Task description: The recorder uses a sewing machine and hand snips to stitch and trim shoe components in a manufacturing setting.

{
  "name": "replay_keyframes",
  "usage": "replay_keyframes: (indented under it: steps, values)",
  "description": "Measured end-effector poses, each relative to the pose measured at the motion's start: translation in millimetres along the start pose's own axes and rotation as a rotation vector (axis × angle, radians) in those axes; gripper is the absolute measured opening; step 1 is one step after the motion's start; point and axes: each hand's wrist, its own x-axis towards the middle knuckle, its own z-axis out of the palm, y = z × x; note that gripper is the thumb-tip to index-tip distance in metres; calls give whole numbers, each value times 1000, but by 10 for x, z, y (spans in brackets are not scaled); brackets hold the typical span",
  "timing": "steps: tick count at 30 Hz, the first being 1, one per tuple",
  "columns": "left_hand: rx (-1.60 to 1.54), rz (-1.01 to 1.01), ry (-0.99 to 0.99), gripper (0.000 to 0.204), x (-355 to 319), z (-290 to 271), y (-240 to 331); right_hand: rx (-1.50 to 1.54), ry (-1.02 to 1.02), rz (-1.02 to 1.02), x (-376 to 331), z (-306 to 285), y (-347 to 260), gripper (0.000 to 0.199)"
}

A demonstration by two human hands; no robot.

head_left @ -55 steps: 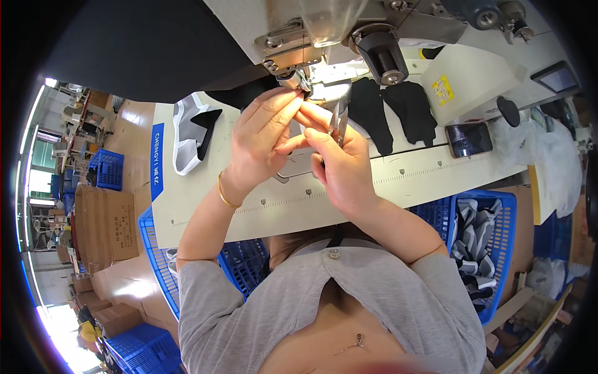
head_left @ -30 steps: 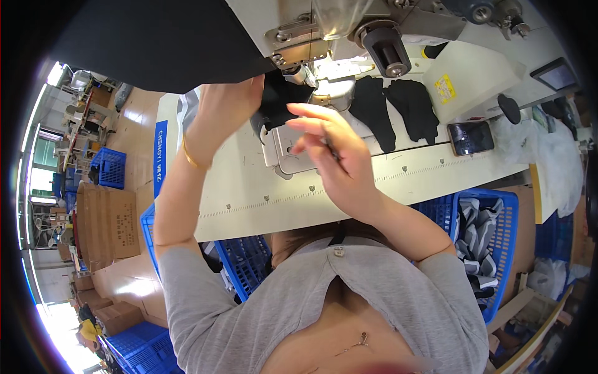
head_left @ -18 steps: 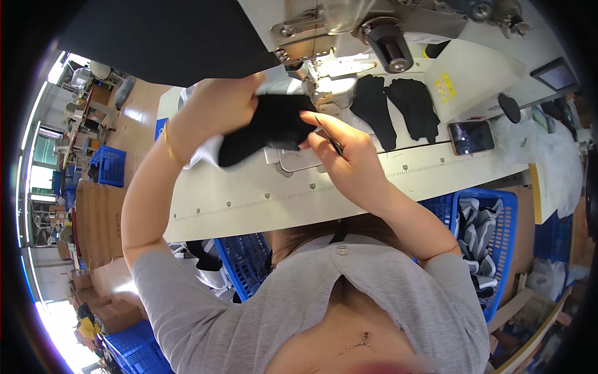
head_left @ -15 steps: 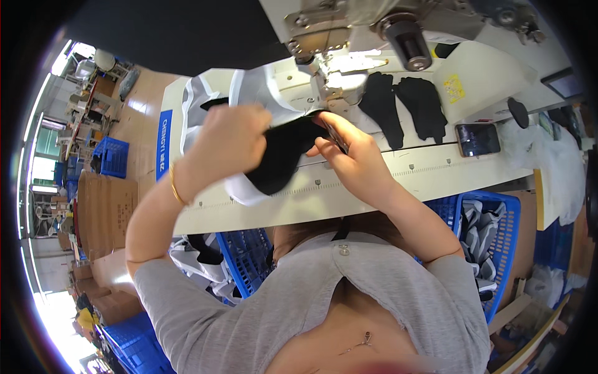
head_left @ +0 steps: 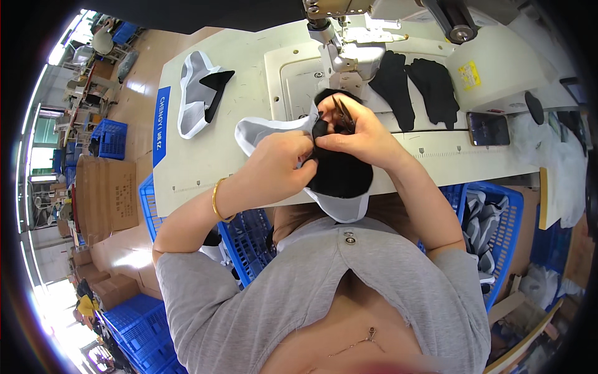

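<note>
In front of the sewing machine point(head_left: 339, 47), both hands are on a cut fabric piece point(head_left: 339, 171) with a black panel and a grey, white-edged part. My left hand point(head_left: 280, 163) is closed, pinching the piece near its middle seam. My right hand point(head_left: 358, 134) presses its thumb on the black cloth and keeps a pair of dark thread snips point(head_left: 343, 117) within its curled fingers. The piece's near white edge hangs over the table's front edge. Fingers hide part of the seam. Another grey and black piece point(head_left: 196, 100) lies alone to the left.
Two black fabric pieces point(head_left: 392, 87) lie right of the needle area, with a phone point(head_left: 488, 129) beyond them. Blue baskets point(head_left: 514, 230) holding more grey-white pieces stand below the table point(head_left: 249, 81). A cardboard box point(head_left: 106, 193) sits on the floor at left.
My left hand has moved right and nearer, closing in on my right hand. The held piece has turned and come closer to me. The other grey piece now lies separate at left.
</note>
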Motion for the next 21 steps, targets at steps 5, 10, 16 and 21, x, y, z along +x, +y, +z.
replay_keyframes:
  steps: [5,10,16,21]
  values:
    - [25,15,197,20,166,-157,171,10,12,167,-103,-127,-98,32]
    - [86,461,61,54,415,-463,89,-73,-53,142,-175,-77,-369,20]
    - [125,533,-6,61,397,-533,157,-367,-21,-9,-200,-55,-482,22]
    - [225,603,3,41,369,-476,33,-595,-44,-266,-176,-18,-465,24]
